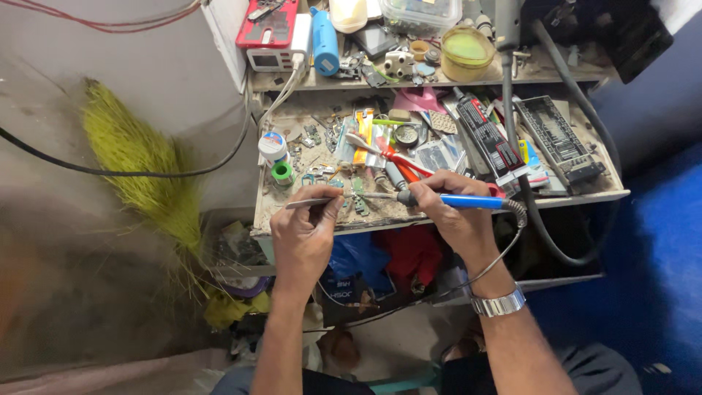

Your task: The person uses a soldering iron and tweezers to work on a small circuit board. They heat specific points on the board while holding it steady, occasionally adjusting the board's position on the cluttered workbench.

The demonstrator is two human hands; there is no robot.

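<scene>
The right hand (pixel 455 208) is gripping a blue-handled soldering iron (pixel 439 199), its long axis running level, tip pointing left toward the left hand (pixel 307 230), which is pinching metal tweezers (pixel 314 202) just beside that tip, over a small circuit board (pixel 357 196) between both hands

Left hand (pixel 306 232) pinching slim metal tweezers (pixel 316 201), tips pointing right over the cluttered, dusty drawer tray (pixel 322 219). Right hand (pixel 455 212) gripping a blue-handled soldering iron (pixel 446 199), metal tip aimed left toward the tweezer ends, perhaps meeting over a small green circuit board (pixel 357 186), too tiny to confirm. Silver metal wristwatch (pixel 499 303) on right wrist. Yellow-green bristle broom (pixel 142 164) leaning at left. Blue cylindrical bottle (pixel 325 40) on upper shelf.
</scene>
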